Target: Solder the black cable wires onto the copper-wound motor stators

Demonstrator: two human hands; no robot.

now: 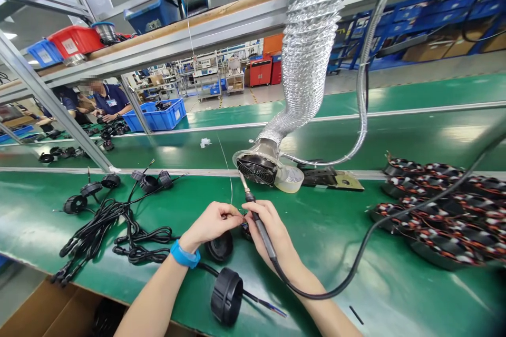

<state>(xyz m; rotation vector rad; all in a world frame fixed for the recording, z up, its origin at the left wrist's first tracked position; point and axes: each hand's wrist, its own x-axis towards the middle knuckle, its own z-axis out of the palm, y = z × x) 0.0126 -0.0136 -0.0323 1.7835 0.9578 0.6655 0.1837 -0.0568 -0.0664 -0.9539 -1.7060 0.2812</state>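
Note:
My right hand [272, 229] is closed round a soldering iron [264, 234], its tip pointing up and away. My left hand [213, 224] is closed in a pinch, its fingertips meeting those of my right hand; what they pinch is too small to make out. A small dark part [245, 230] shows partly beneath the fingertips. Thin solder wire [226, 163] hangs down to just behind my left fingers. Below the left wrist lie a round black cap [220, 246] and a black threaded collar [226, 296] with a cable whose coloured wire ends [272, 307] are bare.
A fume extractor fan [256, 168] on a silver duct [306, 37] stands ahead. Bundled black cables [98, 231] lie left, and rows of round wired parts [446, 210] right. The iron's cord [356, 268] loops across the right side. A co-worker [110, 100] sits far left.

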